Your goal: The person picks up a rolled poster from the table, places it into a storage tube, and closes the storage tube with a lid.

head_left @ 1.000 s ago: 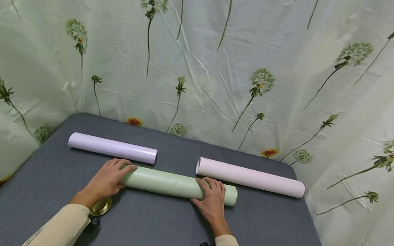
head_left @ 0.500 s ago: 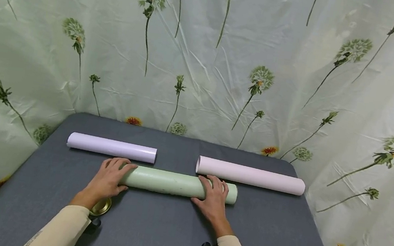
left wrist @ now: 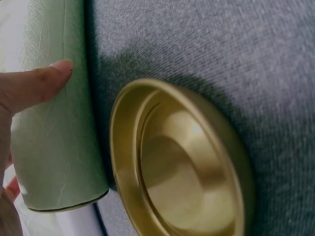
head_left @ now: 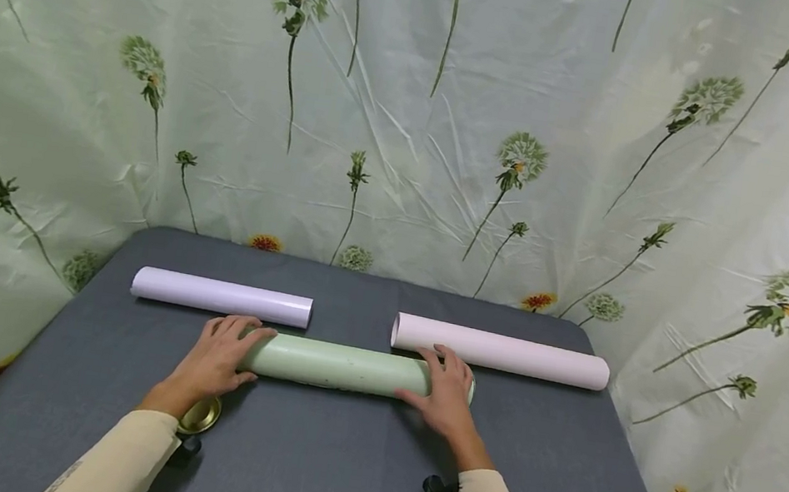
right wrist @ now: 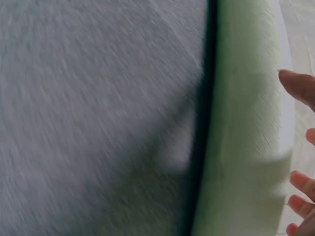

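Observation:
A pale green roll (head_left: 340,366) lies crosswise on the dark grey table. My left hand (head_left: 216,355) holds its left end, the thumb (left wrist: 49,81) pressed on the near side and the fingers going over the far side. At the other end, my right hand (head_left: 447,395) hovers with thumb and fingers spread wide over the roll. In the right wrist view those fingertips (right wrist: 295,84) stand off from the green surface (right wrist: 246,123). Close to the left wrist is a shallow, round gold-coloured metal dish or lid (left wrist: 177,182), its hollow side showing.
Behind the green roll lie a lilac roll (head_left: 221,296) at the left and a pale pink roll (head_left: 501,352) at the right. Dark cloth covers the table (head_left: 310,469). A curtain with dandelion print (head_left: 409,139) hangs along the back and sides.
My right hand has moved a little to the right along the green roll and loosened from it. The left hand and the rolls stay in place.

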Demonstrator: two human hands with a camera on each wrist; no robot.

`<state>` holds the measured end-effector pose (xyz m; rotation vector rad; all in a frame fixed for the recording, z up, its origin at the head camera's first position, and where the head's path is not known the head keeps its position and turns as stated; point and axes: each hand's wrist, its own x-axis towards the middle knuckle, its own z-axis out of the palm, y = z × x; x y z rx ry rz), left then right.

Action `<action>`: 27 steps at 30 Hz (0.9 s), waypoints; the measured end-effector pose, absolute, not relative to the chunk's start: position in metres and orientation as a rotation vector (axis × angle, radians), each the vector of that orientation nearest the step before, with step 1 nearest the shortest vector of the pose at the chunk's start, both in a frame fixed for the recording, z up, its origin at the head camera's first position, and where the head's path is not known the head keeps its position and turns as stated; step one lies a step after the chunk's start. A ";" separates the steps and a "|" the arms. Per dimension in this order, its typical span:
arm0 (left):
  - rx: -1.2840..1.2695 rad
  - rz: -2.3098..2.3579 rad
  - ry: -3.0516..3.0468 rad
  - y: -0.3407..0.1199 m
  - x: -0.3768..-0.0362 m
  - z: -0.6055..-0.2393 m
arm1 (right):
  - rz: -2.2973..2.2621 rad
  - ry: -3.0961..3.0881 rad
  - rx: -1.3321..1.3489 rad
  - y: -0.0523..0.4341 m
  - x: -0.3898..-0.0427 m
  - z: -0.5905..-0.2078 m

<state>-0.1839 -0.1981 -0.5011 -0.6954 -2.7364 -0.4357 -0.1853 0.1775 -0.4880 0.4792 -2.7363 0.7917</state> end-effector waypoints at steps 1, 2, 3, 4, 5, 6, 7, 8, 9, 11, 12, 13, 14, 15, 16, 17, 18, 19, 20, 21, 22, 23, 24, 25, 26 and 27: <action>-0.699 -0.438 -2.738 -0.198 -0.184 -0.501 | 0.787 -2.749 0.471 0.180 -0.186 -0.486; -0.703 -0.445 -2.739 -0.199 -0.185 -0.501 | 0.784 -2.760 0.466 0.184 -0.186 -0.484; -0.706 -0.457 -2.739 -0.199 -0.185 -0.501 | 0.786 -2.767 0.460 0.187 -0.187 -0.483; -0.706 -0.477 -2.738 -0.200 -0.186 -0.501 | 0.794 -2.774 0.452 0.191 -0.188 -0.481; -0.700 -0.513 -2.739 -0.200 -0.187 -0.501 | 0.810 -2.778 0.444 0.195 -0.189 -0.479; -0.689 -0.551 -2.742 -0.201 -0.188 -0.500 | 0.830 -2.778 0.437 0.199 -0.191 -0.477; -0.675 -0.590 -2.743 -0.202 -0.189 -0.499 | 0.851 -2.776 0.429 0.203 -0.193 -0.475; -0.662 -0.631 -2.744 -0.203 -0.190 -0.497 | 0.881 -2.772 0.420 0.209 -0.196 -0.474; -0.646 -0.672 -2.744 -0.204 -0.192 -0.496 | 0.904 -2.767 0.412 0.214 -0.198 -0.472; -0.619 -0.747 -2.742 -0.208 -0.196 -0.491 | 0.941 -2.762 0.390 0.226 -0.203 -0.468; -0.619 -0.763 -2.733 -0.211 -0.199 -0.488 | 0.955 -2.761 0.377 0.233 -0.206 -0.467; -0.620 -0.767 -2.722 -0.214 -0.202 -0.485 | 0.964 -2.760 0.370 0.239 -0.208 -0.465; -0.623 -0.769 -2.712 -0.219 -0.206 -0.483 | 0.977 -2.751 0.369 0.246 -0.211 -0.463; -0.631 -0.767 -2.704 -0.224 -0.210 -0.480 | 0.978 -2.750 0.373 0.252 -0.213 -0.461; -0.632 -0.763 -2.708 -0.229 -0.214 -0.476 | 0.992 -2.750 0.374 0.258 -0.214 -0.460; -0.630 -0.746 -2.715 -0.235 -0.219 -0.473 | 1.002 -2.753 0.377 0.264 -0.216 -0.458; -0.625 -0.733 -2.723 -0.241 -0.224 -0.469 | 1.010 -2.756 0.380 0.270 -0.219 -0.457; -0.612 -0.723 -2.748 -0.246 -0.230 -0.466 | 1.019 -2.755 0.385 0.276 -0.221 -0.456; -0.602 -0.719 -2.777 -0.251 -0.234 -0.462 | 1.021 -2.757 0.383 0.282 -0.223 -0.456; -0.589 -0.716 -2.807 -0.255 -0.239 -0.459 | 1.009 -2.769 0.377 0.287 -0.225 -0.455; -0.564 -0.717 -2.837 -0.260 -0.242 -0.456 | 1.002 -2.778 0.371 0.292 -0.227 -0.456; -0.541 -0.719 -2.856 -0.264 -0.245 -0.454 | 0.986 -2.788 0.366 0.297 -0.230 -0.456; -0.516 -0.725 -2.873 -0.268 -0.247 -0.452 | 0.964 -2.796 0.359 0.302 -0.232 -0.457; -0.490 -0.727 -2.889 -0.273 -0.249 -0.452 | 0.945 -2.809 0.350 0.306 -0.234 -0.457; -0.469 -0.728 -2.896 -0.277 -0.250 -0.452 | 0.918 -2.823 0.342 0.310 -0.237 -0.458; -0.446 -0.730 -2.902 -0.282 -0.250 -0.452 | 0.901 -2.837 0.337 0.314 -0.239 -0.458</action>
